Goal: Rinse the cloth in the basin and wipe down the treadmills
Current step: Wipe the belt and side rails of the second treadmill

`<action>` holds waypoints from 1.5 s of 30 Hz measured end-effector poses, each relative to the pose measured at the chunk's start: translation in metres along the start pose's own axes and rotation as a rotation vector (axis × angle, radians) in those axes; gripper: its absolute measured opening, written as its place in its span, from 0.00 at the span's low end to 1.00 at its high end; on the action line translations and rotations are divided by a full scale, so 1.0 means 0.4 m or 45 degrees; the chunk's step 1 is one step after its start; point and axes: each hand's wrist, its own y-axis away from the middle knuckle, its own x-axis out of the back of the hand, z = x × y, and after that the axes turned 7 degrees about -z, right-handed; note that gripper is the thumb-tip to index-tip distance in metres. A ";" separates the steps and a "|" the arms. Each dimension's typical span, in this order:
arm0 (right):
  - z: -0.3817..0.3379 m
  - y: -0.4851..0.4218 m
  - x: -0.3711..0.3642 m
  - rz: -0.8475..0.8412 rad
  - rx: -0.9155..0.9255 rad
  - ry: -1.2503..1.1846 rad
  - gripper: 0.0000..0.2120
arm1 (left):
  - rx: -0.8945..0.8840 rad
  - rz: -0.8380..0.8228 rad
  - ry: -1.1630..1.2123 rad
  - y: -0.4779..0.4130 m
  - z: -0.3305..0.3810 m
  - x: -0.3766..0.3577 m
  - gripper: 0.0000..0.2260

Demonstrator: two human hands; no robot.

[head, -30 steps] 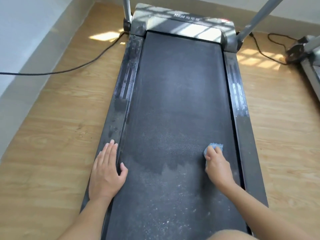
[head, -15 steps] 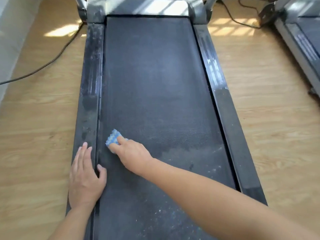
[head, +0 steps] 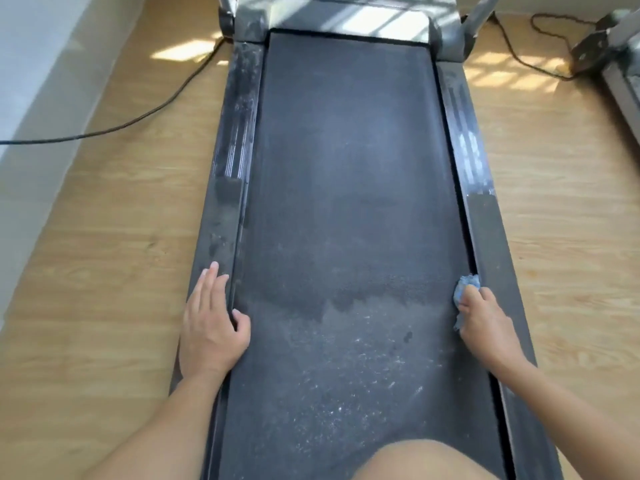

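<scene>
Left hand [head: 211, 327] lies flat, fingers straight, on the treadmill's left side rail [head: 227, 174], thumb over the edge onto the belt [head: 346, 188]; it holds nothing. Right hand [head: 485, 323] has its fingers curled round a bunched blue cloth [head: 465, 285], pressing it down at the belt's right edge, touching the right side rail [head: 486, 233]. Between the two hands I read a ragged line: darker belt ahead of the fingers, pale dusty specks back toward the wrists. A bare knee [head: 415, 460] sits on the belt behind the right hand. Left of the left hand, a black cable [head: 138, 123] crosses the wooden floor [head: 104, 254].
</scene>
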 end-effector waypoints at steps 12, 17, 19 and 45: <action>-0.793 0.029 -0.246 -0.178 0.973 0.068 0.10 | -0.031 0.026 0.051 0.012 -0.045 -0.009 0.31; -0.766 0.040 -0.232 -0.277 1.141 0.205 0.11 | -0.014 0.021 0.062 0.020 -0.050 -0.003 0.32; -0.642 0.021 -0.191 -0.346 1.106 0.227 0.14 | -0.012 0.024 0.045 0.021 -0.049 0.001 0.31; -0.813 0.061 -0.276 -0.238 1.129 0.184 0.12 | -0.078 0.125 0.118 0.022 -0.073 -0.056 0.23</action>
